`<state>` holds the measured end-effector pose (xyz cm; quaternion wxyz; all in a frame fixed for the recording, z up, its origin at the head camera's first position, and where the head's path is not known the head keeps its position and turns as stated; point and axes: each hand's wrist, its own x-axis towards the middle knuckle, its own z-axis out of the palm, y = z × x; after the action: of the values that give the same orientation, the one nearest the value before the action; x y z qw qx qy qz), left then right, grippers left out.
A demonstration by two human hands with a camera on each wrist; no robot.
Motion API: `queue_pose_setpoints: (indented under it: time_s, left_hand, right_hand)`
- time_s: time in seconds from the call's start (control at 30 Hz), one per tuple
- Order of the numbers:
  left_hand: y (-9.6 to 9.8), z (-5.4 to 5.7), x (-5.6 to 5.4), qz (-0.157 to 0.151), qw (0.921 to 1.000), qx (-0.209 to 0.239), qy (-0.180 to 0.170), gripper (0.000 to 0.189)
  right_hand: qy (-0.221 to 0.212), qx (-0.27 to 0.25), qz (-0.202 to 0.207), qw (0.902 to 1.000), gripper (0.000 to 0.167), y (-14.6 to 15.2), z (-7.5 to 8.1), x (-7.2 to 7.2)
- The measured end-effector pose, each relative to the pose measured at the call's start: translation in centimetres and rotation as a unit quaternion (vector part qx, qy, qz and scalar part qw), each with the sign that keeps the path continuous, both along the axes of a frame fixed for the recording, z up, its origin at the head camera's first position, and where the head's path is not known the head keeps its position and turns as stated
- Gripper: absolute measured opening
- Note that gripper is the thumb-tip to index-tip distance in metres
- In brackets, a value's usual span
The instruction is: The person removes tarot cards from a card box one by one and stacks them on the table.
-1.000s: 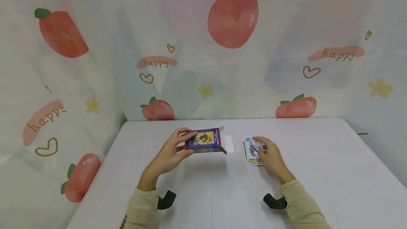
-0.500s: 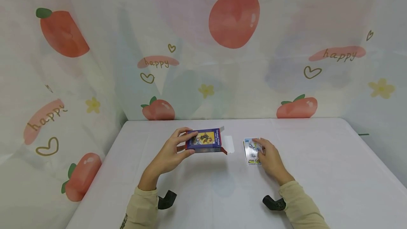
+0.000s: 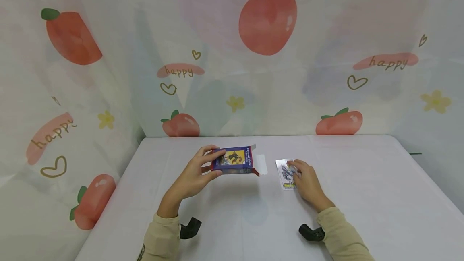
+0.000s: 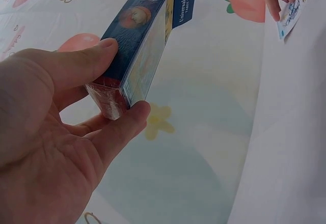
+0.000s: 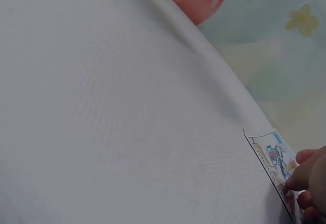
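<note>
Left hand (image 3: 193, 177) gripping blue rectangular cardboard tarot box (image 3: 232, 161), right hand (image 3: 309, 182) pinching white-bordered rectangular paper card (image 3: 286, 177) at box's 3 o'clock. Guessing it's card-gathering step; next move's probably needing steady pinch lol.

White lettering on the card box (image 3: 233, 159) read "Universal Waite"; a blue panel (image 4: 184, 2) at its end repeated it above "Tarot Deck". Small print along the box's side was too fine to read. Pink strips (image 3: 180, 70) on the patterned cloth (image 3: 214, 19) said "happy", one partly distorted.
</note>
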<state>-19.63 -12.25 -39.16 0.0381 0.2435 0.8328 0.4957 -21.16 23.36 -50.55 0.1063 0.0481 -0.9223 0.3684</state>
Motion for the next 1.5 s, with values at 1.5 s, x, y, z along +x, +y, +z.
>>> queue_pose_setpoints:
  time_s: [1.5]
  left_hand:
    - [0.1,0.1,0.2,0.004,1.0000,-0.001,-0.001,0.055]
  right_hand:
    - [0.006,-0.028,-0.016,0.9995,0.036,0.3,1.5,0.2]
